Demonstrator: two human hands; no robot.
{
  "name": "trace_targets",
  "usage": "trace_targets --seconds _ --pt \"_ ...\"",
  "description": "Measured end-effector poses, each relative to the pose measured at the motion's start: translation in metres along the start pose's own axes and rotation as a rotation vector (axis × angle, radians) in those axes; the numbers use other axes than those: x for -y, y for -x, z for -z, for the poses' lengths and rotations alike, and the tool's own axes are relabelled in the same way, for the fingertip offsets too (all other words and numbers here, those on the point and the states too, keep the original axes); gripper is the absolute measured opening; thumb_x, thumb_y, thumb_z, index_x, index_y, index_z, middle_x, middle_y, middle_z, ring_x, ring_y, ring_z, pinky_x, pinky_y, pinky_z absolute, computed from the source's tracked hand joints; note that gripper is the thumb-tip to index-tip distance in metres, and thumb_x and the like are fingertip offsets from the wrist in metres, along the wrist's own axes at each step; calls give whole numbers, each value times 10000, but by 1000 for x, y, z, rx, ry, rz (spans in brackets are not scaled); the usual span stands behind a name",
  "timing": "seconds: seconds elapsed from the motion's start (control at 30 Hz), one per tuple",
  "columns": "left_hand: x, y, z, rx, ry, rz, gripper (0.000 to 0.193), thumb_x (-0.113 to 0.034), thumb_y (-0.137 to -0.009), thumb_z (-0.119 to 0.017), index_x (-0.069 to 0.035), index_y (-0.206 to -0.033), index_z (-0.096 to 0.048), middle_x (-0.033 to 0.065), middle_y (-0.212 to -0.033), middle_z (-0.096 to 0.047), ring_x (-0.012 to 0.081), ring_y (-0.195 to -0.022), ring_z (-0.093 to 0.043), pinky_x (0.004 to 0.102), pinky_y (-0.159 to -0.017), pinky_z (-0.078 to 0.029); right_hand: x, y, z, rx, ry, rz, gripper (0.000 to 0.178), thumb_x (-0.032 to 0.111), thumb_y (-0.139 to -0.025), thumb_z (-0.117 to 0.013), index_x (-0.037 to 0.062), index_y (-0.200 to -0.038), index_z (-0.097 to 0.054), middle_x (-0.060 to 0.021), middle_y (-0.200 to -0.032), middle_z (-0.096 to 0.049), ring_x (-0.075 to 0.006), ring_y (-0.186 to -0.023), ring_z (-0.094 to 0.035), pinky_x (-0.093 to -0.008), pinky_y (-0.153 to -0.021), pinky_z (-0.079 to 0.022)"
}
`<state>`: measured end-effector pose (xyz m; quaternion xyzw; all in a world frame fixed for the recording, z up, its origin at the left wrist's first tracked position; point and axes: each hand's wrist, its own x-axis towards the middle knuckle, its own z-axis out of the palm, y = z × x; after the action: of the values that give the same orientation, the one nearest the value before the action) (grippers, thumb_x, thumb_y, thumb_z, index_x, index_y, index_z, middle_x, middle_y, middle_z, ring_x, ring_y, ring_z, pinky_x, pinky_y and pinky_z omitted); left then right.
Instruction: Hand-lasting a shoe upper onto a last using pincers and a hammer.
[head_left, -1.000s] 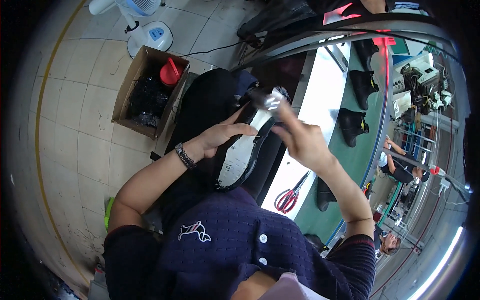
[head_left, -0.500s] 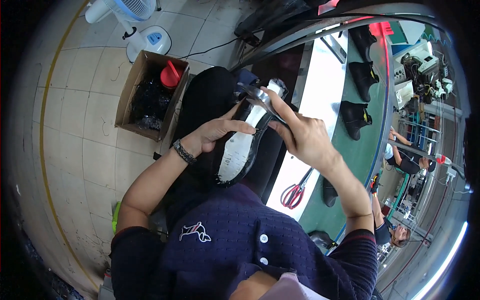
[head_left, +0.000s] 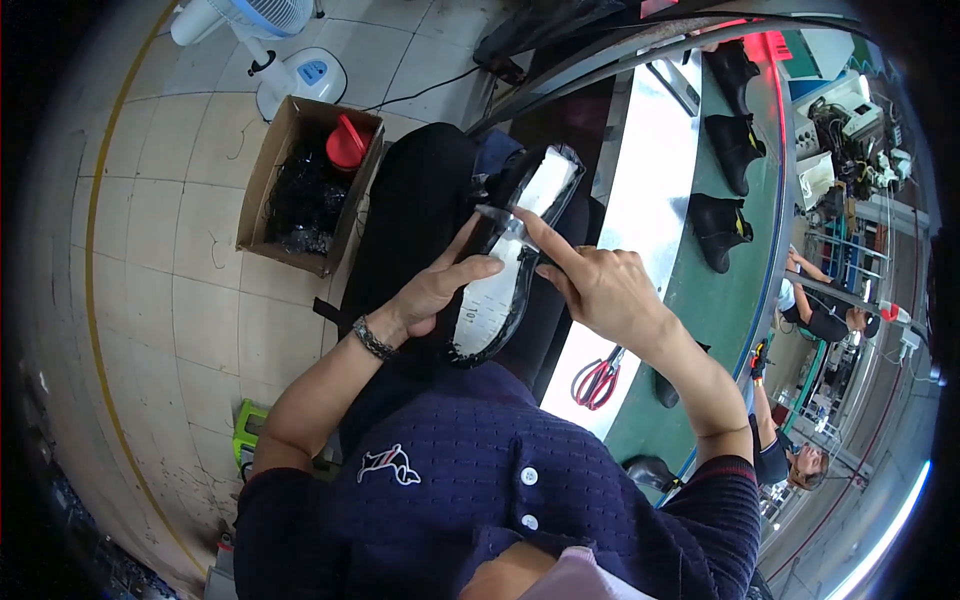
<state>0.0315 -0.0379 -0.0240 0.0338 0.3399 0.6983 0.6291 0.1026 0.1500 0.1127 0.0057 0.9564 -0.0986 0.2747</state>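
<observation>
My left hand is closed around a black shoe held sole up over my lap. Its underside is a white insole board with dark marks, edged by black glossy upper. The left thumb lies across the board's middle. My right hand is on the shoe's other side, index finger reaching over the board and the other fingers curled. Under that fingertip a shiny, partly see-through strip crosses the board. It looks like plastic film, but I cannot tell for sure.
At my right, a pale metal ledge holds red-handled scissors. Beyond it, several black boots stand on a green conveyor. A cardboard box with dark glossy scraps and a red container stands by a fan. People sit farther right.
The shiny strip, earlier larger and raised at my right fingers, now lies lower across the board. My right hand has shifted slightly down, uncovering the shoe's far end.
</observation>
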Motion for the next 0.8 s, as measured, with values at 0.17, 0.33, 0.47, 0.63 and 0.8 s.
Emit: trace_targets --seconds 0.17,0.33,0.47,0.63,0.8 --pt "-6 8 -1 75 -2 40 1057 -322 -810 -730 -225 -1552 17 125 -1484 -296 262 -1372 -307 427 -1128 -246 19 10 -6 -267 -277 210 634 187 -946 -575 202 -1502 -270 -86 -605 -608 -239 -455 -600 -363 -433 -466" --pt "14 20 10 110 141 31 917 -423 -911 -620 -238 -1549 12 111 -1528 -257 243 -1402 -279 399 -1134 -252 23 11 -1 -60 -77 48 654 214 -951 -565 222 -1513 -230 -87 -614 -614 -239 -456 -601 -357 -435 -471" --pt "24 23 -6 -1 96 -59 837 -468 -956 -536 -199 -1549 -12 117 -1520 -256 235 -1383 -303 373 -1124 -273 18 14 -21 -153 -170 27 650 217 -950 -567 212 -1509 -235 -85 -621 -611 -224 -433 -574 -360 -432 -463" --pt "17 22 -15 -34 -62 -145 914 -438 -928 -594 -177 -1547 26 128 -1472 -297 206 -1328 -343 366 -1101 -302 27 19 -9 -58 -87 70 666 231 -951 -569 216 -1520 -223 -75 -622 -599 -182 -407 -552 -322 -378 -426" --pt "23 25 -9 6 -2 -163 677 -76 -870 -679 -109 -1437 -311 64 -1322 -492 165 -1160 -530 326 -995 -446 38 27 -28 -106 -73 112 674 223 -962 -532 293 -1529 -175 -104 -679 -614 -151 -405 -556 -309 -366 -489"
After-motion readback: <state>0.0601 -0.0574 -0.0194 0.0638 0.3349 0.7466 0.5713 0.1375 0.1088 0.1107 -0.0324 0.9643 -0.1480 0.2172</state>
